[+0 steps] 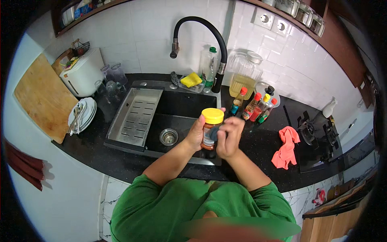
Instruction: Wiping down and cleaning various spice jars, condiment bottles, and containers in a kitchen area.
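Note:
My left hand (196, 130) grips a jar (208, 139) of reddish-brown contents, held upright above the right edge of the sink. The jar has a yellow lid (213, 114) and a label with writing. In my right hand (230, 136) is a dark grey item (214, 133), perhaps a scrubber or cloth, blurred and pressed against or close to the jar's right side. Below lies the black sink (187, 103) with its metal drain (168, 137). A slotted metal drainer tray (139, 116) covers the sink's left part.
Several sauce bottles (252, 106) stand right of the sink, before a glass pitcher (246, 75). A coral cloth (285, 148) lies beside the gas hob (314, 142). The black faucet (222, 39) arches overhead. A yellow sponge (191, 80) rests behind the basin; plates (86, 116) stand left.

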`<action>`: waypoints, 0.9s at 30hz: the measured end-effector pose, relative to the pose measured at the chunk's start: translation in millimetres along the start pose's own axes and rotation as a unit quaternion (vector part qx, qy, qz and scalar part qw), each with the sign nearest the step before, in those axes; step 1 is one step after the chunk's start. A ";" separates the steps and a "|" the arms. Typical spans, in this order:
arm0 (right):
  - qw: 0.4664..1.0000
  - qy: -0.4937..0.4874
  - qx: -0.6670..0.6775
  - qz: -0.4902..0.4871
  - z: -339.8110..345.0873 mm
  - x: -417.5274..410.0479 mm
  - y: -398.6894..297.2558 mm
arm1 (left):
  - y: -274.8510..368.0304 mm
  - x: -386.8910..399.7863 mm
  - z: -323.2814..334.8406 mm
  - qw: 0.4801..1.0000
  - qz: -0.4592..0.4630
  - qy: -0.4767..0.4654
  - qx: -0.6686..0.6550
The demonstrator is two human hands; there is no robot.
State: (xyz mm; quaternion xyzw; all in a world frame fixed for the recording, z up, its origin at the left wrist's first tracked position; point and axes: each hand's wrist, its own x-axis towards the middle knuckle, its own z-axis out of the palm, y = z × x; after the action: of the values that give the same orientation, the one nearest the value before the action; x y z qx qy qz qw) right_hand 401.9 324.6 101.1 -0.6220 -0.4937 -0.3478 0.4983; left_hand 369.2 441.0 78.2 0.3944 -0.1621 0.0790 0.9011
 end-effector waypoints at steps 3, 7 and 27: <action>0.997 0.044 0.041 0.048 6.1 22.8 8.2 | -2.4 -5.3 12.0 0.998 0.047 -0.005 -0.049; 0.927 -0.041 0.218 0.301 25.4 -25.6 34.0 | 8.9 -1.0 10.7 0.989 0.127 0.072 0.039; 0.974 0.007 -0.058 -0.219 16.4 -23.7 25.1 | -0.8 5.3 2.0 0.956 0.066 0.238 -0.159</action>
State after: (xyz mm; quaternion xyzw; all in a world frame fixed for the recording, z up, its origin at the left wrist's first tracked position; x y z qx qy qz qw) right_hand 418.7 333.7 67.9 -0.5243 -0.5931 -0.4812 0.3767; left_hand 373.9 439.1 80.8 0.2042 0.0209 0.2026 0.9575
